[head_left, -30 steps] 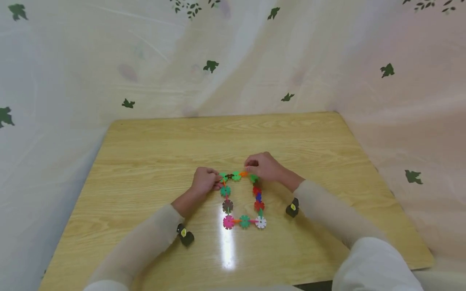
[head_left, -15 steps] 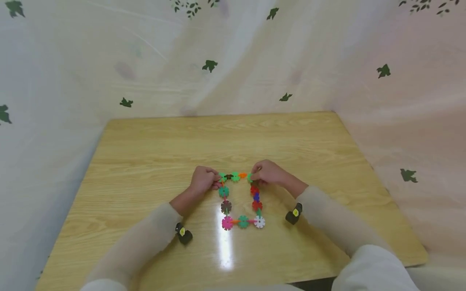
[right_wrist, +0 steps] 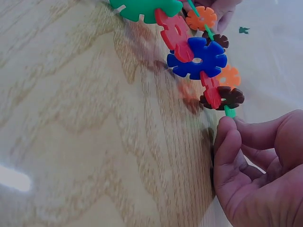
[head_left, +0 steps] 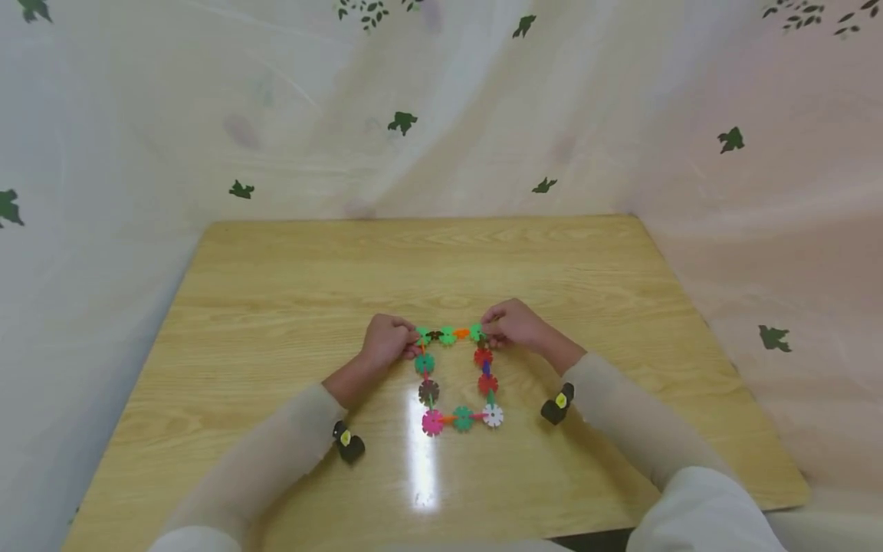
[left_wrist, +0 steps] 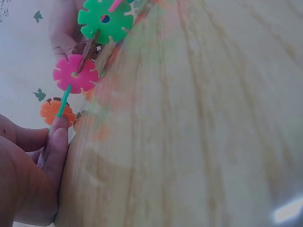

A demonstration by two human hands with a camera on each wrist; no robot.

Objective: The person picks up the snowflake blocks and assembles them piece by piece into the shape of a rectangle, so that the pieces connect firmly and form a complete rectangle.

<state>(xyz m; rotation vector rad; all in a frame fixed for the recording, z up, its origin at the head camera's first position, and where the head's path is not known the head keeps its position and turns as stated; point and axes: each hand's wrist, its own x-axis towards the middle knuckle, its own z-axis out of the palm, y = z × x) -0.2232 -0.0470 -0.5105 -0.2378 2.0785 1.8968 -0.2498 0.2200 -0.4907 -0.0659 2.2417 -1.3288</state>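
Snowflake-shaped plastic discs, slotted together, form a rectangular ring standing over the wooden table. My left hand (head_left: pixel 388 339) pinches the green disc (head_left: pixel 423 335) at its far left corner between thumb and fingers. At the far right corner, my right hand (head_left: pixel 513 323) pinches another green disc (head_left: pixel 477 332). The far side between them has a brown disc (head_left: pixel 434 336), a light green disc (head_left: pixel 448 335) and an orange disc (head_left: pixel 462 333). A pink disc (head_left: pixel 432 422) and a white disc (head_left: pixel 493 415) mark the near corners. In the right wrist view, a blue disc (right_wrist: pixel 199 59) sits between red ones.
The ring rests on a light wooden table (head_left: pixel 310 268). Pale cloth (head_left: pixel 455 107) with green leaf prints hangs behind and around it. Dark devices are strapped at the left wrist (head_left: pixel 350 445) and the right wrist (head_left: pixel 555 406). A light glare lies nearer the front.
My right hand has left the far orange disc, shifting right to pinch the corner green disc. That corner now lines up with the far side. My left hand has kept its hold.
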